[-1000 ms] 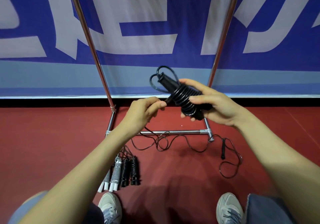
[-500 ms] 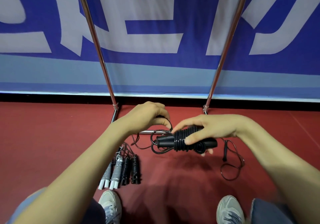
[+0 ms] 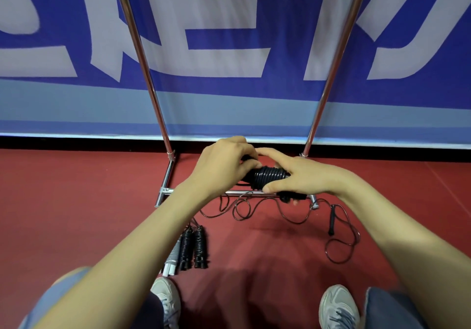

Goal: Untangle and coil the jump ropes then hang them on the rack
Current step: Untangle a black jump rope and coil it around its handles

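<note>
The left hand (image 3: 224, 165) and right hand (image 3: 303, 178) each have their grip clamped on the coiled black jump rope (image 3: 270, 175), held low before the rack (image 3: 142, 61). If the end slips, the wraps could spring loose. A loose black rope (image 3: 332, 219) sprawls across the rack's base, a likely snag. Three wound ropes (image 3: 198, 249) lie on the floor nearby.

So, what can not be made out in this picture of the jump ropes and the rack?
Head view only.
Top bar of the rack: cut off by the upper edge.
Ends of the coiled black rope: mostly covered by the left hand and the right hand.
The pale bundle on the floor: partly behind the left forearm.
</note>
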Demonstrator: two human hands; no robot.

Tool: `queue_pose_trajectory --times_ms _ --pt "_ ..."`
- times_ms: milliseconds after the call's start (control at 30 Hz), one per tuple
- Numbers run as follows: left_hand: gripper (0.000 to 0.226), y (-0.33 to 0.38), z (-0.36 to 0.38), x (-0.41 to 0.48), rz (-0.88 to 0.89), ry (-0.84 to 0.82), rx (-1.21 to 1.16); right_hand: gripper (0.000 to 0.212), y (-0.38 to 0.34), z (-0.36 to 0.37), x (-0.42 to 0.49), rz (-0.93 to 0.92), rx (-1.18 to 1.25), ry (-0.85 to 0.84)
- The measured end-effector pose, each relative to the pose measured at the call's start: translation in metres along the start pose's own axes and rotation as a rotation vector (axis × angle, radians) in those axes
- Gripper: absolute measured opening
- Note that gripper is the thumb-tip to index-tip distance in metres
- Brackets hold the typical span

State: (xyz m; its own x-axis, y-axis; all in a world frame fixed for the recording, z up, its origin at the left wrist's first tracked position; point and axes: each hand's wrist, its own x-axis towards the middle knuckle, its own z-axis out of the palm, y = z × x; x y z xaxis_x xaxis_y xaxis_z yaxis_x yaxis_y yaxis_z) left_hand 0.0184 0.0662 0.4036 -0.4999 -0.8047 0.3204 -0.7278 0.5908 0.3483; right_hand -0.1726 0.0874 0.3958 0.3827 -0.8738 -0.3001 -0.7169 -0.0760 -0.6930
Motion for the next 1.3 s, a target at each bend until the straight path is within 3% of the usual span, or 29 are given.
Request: queue_pose_trajectory --times_ms 133,333,400,567,667,767,867,1000,1067,1200,1300 --pt "0.019 0.002 0.0 -0.001 -0.044 -0.005 -0.222 0.067 0.011 0.007 0.01 -0.063 -0.185 0.234" --pt "0.016 0.0 -0.004 0.005 -0.292 -0.166 -0.607 0.064 0.014 0.002 0.008 -0.055 -0.385 0.458" --pt "0.018 -0.003 -0.004 0.006 -0.27 -0.168 -0.507 0.064 0.014 0.002 0.009 -0.044 -0.418 0.455" --pt "0.023 -0.005 0.007 0.002 0.07 0.157 0.144 0.086 0.013 0.011 0.016 -0.06 -0.299 0.303" --pt "0.023 -0.007 0.011 -0.001 0.159 0.244 0.221 0.066 0.012 0.013 0.019 -0.101 -0.277 0.328" --pt "0.028 -0.008 0.004 -0.003 0.089 0.24 0.254 0.059 0.012 0.008 0.016 -0.095 -0.163 0.361" --pt "0.029 -0.008 0.004 -0.007 -0.018 0.231 0.08 0.062 0.011 0.008 0.015 -0.064 -0.203 0.374" --pt "0.019 -0.001 0.004 -0.005 -0.206 0.239 -0.356 0.061 0.009 0.005 0.013 -0.042 -0.228 0.505" --pt "0.014 0.0 0.002 -0.003 -0.357 0.099 -0.585 0.061 0.01 0.003 0.011 -0.024 -0.253 0.539" --pt "0.025 -0.004 -0.001 -0.004 -0.541 -0.242 -1.04 0.059 0.014 -0.001 0.004 -0.058 -0.137 0.563" --pt "0.015 -0.007 -0.002 -0.004 -0.586 -0.331 -1.194 0.059 0.013 -0.008 -0.002 -0.093 -0.044 0.572"
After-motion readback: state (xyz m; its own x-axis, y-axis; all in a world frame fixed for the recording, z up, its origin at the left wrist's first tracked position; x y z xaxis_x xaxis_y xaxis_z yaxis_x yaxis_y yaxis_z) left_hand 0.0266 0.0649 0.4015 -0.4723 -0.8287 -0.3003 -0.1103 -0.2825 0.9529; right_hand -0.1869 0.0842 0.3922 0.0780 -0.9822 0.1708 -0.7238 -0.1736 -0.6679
